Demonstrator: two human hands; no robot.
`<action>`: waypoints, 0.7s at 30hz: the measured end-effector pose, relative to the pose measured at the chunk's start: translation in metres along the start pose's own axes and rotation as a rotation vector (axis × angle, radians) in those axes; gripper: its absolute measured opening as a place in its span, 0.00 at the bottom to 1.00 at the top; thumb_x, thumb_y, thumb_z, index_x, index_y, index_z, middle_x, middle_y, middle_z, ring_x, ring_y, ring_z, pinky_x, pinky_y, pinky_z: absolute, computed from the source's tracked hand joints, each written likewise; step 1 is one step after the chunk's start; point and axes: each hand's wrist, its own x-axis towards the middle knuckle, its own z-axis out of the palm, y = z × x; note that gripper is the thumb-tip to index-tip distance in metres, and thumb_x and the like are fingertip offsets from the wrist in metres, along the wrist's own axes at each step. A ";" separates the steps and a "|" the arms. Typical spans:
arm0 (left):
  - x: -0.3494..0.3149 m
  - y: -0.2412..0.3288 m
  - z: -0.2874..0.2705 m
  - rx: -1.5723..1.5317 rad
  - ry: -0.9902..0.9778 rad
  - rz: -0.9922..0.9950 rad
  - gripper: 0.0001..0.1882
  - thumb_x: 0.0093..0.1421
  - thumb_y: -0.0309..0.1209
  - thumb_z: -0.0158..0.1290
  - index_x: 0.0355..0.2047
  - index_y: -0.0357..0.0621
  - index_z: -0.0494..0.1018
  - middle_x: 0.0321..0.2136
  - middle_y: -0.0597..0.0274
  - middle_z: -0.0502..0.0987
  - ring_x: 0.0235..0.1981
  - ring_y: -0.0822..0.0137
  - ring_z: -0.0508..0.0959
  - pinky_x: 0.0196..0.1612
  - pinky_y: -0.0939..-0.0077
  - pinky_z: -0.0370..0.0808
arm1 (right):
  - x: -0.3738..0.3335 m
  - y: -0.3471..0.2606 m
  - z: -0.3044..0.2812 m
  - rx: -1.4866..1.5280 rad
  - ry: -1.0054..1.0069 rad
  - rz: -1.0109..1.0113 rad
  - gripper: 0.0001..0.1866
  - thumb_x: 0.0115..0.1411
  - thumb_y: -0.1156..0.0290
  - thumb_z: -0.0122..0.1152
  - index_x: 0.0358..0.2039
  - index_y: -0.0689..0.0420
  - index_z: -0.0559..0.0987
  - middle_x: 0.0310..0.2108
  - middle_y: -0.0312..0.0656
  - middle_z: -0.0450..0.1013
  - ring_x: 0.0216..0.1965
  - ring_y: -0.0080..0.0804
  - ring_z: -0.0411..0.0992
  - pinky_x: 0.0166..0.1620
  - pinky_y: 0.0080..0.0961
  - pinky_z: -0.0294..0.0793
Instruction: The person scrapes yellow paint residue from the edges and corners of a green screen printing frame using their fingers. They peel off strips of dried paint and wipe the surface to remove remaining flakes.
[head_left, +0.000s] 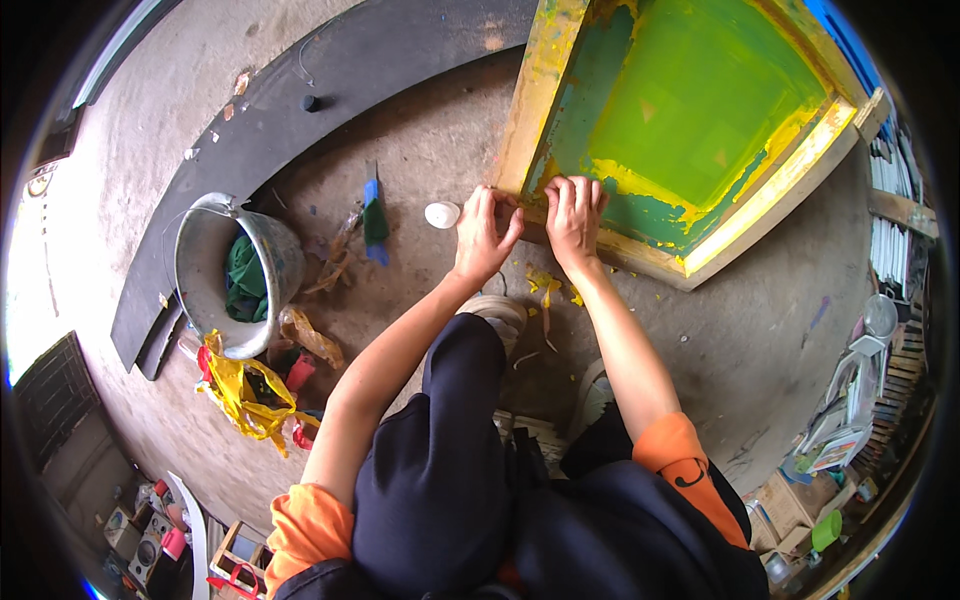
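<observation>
Bucket (238,268) left of hands (530,222), on frame (535,95) corner

I'm crouched on a bare concrete floor (420,150). On it lie a wooden screen-printing frame (535,90), a metal bucket (205,265), yellow plastic bags (240,395) and a small white lump (441,214).

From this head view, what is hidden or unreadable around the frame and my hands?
- Head view: wooden screen frame, far side cut off by the picture's upper rim.
- Frame edge under left hand and right hand: covered by fingers.
- Metal bucket: contents below the green cloth hidden.
</observation>
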 end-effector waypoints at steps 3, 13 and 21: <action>-0.002 -0.001 0.002 0.018 0.004 0.003 0.11 0.53 0.27 0.55 0.35 0.38 0.66 0.29 0.55 0.68 0.27 0.59 0.72 0.31 0.68 0.70 | 0.000 0.003 -0.003 0.030 0.068 0.031 0.07 0.57 0.70 0.57 0.38 0.52 0.73 0.36 0.37 0.66 0.38 0.37 0.64 0.42 0.37 0.62; 0.000 0.002 0.000 -0.013 -0.006 -0.017 0.11 0.54 0.27 0.55 0.35 0.38 0.66 0.29 0.54 0.67 0.28 0.57 0.71 0.33 0.67 0.70 | 0.008 0.007 -0.005 -0.032 -0.004 -0.054 0.13 0.58 0.73 0.54 0.45 0.53 0.74 0.44 0.40 0.65 0.45 0.41 0.63 0.50 0.40 0.61; -0.003 0.000 -0.001 0.003 -0.007 -0.020 0.11 0.53 0.27 0.55 0.35 0.38 0.66 0.29 0.54 0.67 0.28 0.57 0.71 0.32 0.67 0.69 | 0.013 0.001 -0.009 0.030 0.025 -0.017 0.13 0.55 0.75 0.56 0.43 0.54 0.74 0.44 0.41 0.65 0.45 0.42 0.62 0.50 0.41 0.61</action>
